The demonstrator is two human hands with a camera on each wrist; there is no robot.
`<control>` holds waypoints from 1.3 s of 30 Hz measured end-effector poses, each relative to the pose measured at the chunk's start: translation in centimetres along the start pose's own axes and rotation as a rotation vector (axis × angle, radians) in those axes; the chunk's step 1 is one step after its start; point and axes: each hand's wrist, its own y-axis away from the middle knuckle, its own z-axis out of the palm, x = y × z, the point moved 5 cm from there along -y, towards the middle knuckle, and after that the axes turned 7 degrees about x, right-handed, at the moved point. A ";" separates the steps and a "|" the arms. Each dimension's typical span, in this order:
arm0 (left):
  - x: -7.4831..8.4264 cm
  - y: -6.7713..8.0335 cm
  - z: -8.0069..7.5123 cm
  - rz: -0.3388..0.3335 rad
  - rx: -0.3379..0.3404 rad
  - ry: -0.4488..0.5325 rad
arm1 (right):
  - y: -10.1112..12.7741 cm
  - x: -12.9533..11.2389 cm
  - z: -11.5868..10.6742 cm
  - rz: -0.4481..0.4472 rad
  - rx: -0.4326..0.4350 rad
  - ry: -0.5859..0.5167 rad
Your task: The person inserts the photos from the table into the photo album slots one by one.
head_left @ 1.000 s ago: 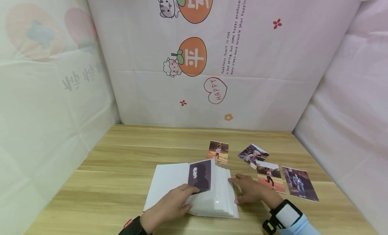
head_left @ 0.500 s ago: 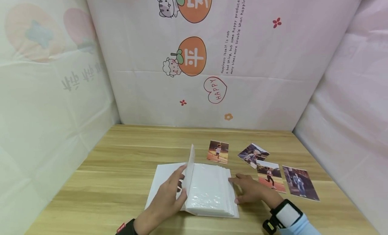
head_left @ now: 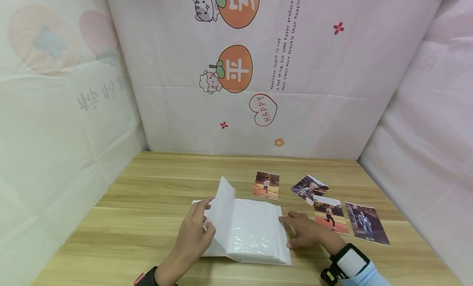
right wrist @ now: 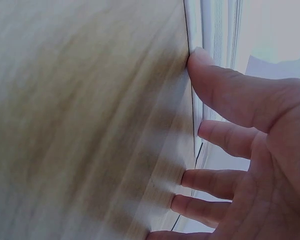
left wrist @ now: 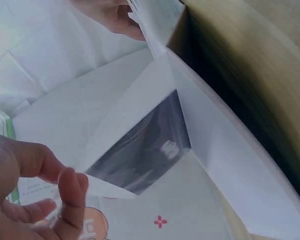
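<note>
A white photo album (head_left: 255, 228) lies spread on the wooden table, its clear-sleeved pages stacked on the right half. One page (head_left: 223, 220) stands raised near the spine, leaning left. My left hand (head_left: 194, 230) pinches the outer edge of this page between thumb and fingers. In the left wrist view, a dark photo (left wrist: 145, 145) sits in the page's sleeve, beyond the fingers of my left hand (left wrist: 35, 190). My right hand (head_left: 304, 230) rests at the album's right edge. The right wrist view has its thumb on the cover's edge and its other fingers (right wrist: 225, 137) spread along the table.
Several loose photos lie to the right and behind: a runner photo (head_left: 266, 185) behind the album, a tilted photo (head_left: 308, 190), another runner photo (head_left: 330, 216) overlapping it, and a standing-figure photo (head_left: 367, 223) at far right. Printed cloth (head_left: 177, 122) walls surround the table (head_left: 122, 220).
My left hand has lifted the page with the dark photo off the stack and swung it leftward, baring the clear sleeve beneath. My right hand has stayed at the album's edge.
</note>
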 end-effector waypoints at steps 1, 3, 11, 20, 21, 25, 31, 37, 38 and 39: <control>-0.3 0.1 -0.1 -0.025 -0.006 -0.047 | 0.0 0.0 0.0 0.002 -0.002 -0.005; -0.9 0.4 -0.3 -0.077 -0.040 -0.133 | 0.0 0.1 0.1 0.006 -0.008 -0.012; -3.9 2.2 -0.5 -0.249 -0.230 -0.233 | 0.1 0.0 0.0 -0.004 -0.004 -0.012; -6.3 3.8 0.1 -0.265 -0.409 -0.224 | 0.1 -0.1 -0.1 0.010 -0.018 -0.024; -6.4 3.9 0.2 -0.273 -0.434 -0.223 | 0.1 -0.1 -0.1 0.013 -0.020 -0.027; -6.7 4.0 0.5 -0.312 -0.524 -0.207 | 0.2 -0.2 -0.1 0.022 -0.022 -0.036; -6.6 3.9 0.7 -0.316 -0.601 -0.249 | 0.2 -0.2 0.0 0.003 -0.018 -0.023; -6.6 3.8 0.7 -0.310 -0.633 -0.320 | 0.2 -0.2 0.0 -0.006 -0.012 -0.011; -6.7 3.8 0.7 -0.314 -0.635 -0.326 | 0.2 -0.2 0.1 -0.003 -0.012 -0.010; -6.6 3.8 0.6 -0.313 -0.636 -0.330 | 0.2 -0.2 0.1 0.000 -0.012 -0.010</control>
